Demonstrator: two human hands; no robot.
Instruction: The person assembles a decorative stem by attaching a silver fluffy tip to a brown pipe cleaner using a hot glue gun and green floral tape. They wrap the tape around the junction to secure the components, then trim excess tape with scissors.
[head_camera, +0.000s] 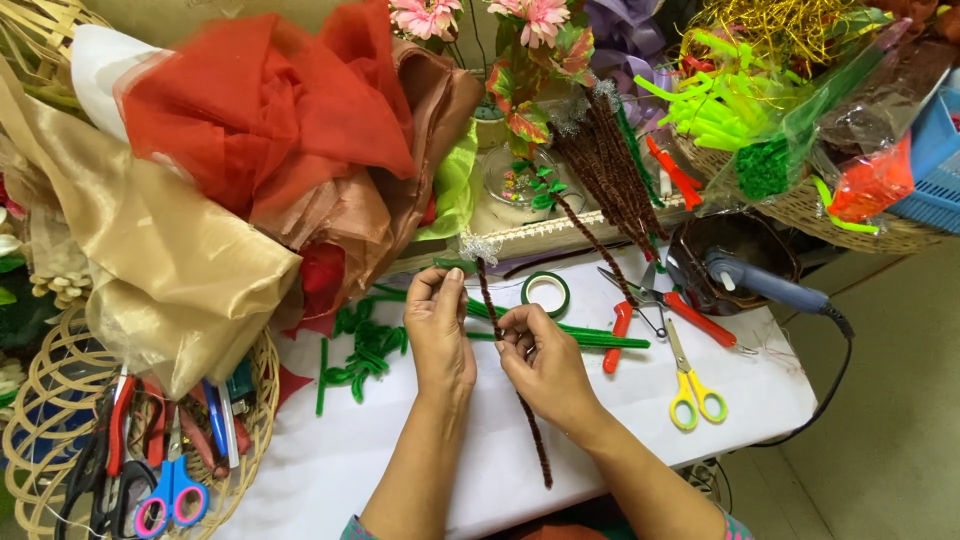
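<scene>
1. Both hands pinch one fuzzy brown stick (488, 300) over the white desk (400, 450): left hand (438, 335) near its silvery top, right hand (543, 362) lower down.
2. Green sticks (580, 338) and a green tape roll (546, 294) lie just behind.
3. Yellow scissors (688, 385) lie right; a scissor basket (150, 460) sits near left.

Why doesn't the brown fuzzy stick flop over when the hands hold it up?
The brown fuzzy stick probably has wire inside: it stands nearly straight between the left hand and right hand. Its slightly wavy lower end suggests it bends easily. It looks thin, so likely very light.
</scene>
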